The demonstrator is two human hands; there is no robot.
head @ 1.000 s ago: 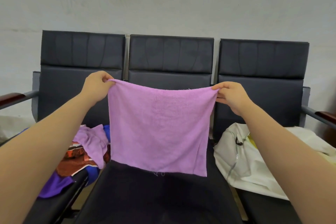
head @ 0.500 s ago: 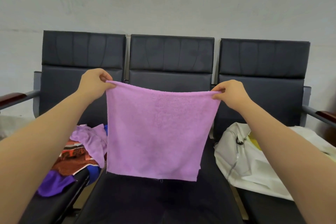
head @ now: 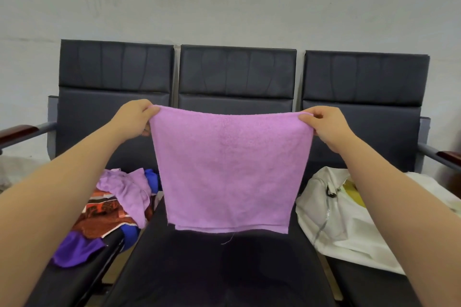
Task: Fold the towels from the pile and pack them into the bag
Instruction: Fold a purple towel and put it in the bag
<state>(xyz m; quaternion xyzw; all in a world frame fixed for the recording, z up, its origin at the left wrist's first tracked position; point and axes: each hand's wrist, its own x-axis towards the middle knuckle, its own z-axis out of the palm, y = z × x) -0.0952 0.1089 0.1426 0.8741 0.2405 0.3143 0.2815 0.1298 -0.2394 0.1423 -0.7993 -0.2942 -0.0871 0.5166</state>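
Top corners of the pink towel (head: pixel 229 169) hide some fingertips of the left hand (head: pixel 134 119) and right hand (head: pixel 326 127). At 8 o'clock the left forearm (head: pixel 62 194) covers part of the pile (head: pixel 112 207). At 4 o'clock the right forearm (head: pixel 399 207) covers part of the bag (head: pixel 331 212), whose contents are unclear.

Hands: two, left hand (head: pixel 134 119) and right hand (head: pixel 326 127). Lilac towel (head: pixel 229 169) between them: one. Pile (head: pixel 112 207): four cloths showing: lilac cloth (head: pixel 127 187), blue cloth (head: pixel 152 178), patterned cloth (head: pixel 102 214), purple cloth (head: pixel 74 249); any underneath can't be counted. White bag (head: pixel 331 212): one. Bench (head: pixel 237 75): one, three black seats. Wood-topped armrests: two, left armrest (head: pixel 17 131), right armrest (head: pixel 449 156).
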